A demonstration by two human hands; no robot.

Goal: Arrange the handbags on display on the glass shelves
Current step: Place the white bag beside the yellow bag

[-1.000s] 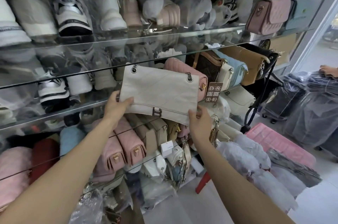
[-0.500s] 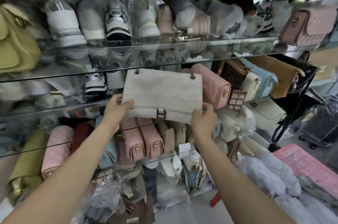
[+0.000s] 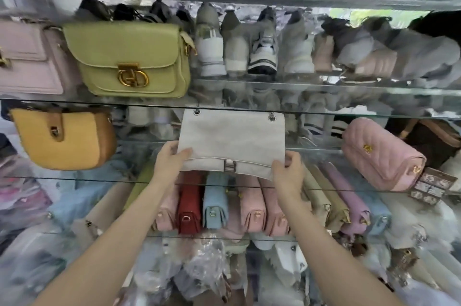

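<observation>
Cream handbag point(image 3: 232, 141) held between left hand point(image 3: 169, 159) and right hand point(image 3: 288, 171)

Both hands point(image 3: 172, 159) point(image 3: 287, 172) up, gripping.

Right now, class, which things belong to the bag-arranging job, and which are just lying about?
Job: cream bag, left hand, right hand, glass shelf, yellow bag, pink bag.
Lying about: shoes, plastic wrapping.

Stacked clear glass shelves point(image 3: 324, 86) carry a lime-green flap handbag point(image 3: 129, 61) up top, with a mustard woven saddle bag point(image 3: 62, 138) and pink quilted chevron bag point(image 3: 381, 156) lower down.
</observation>
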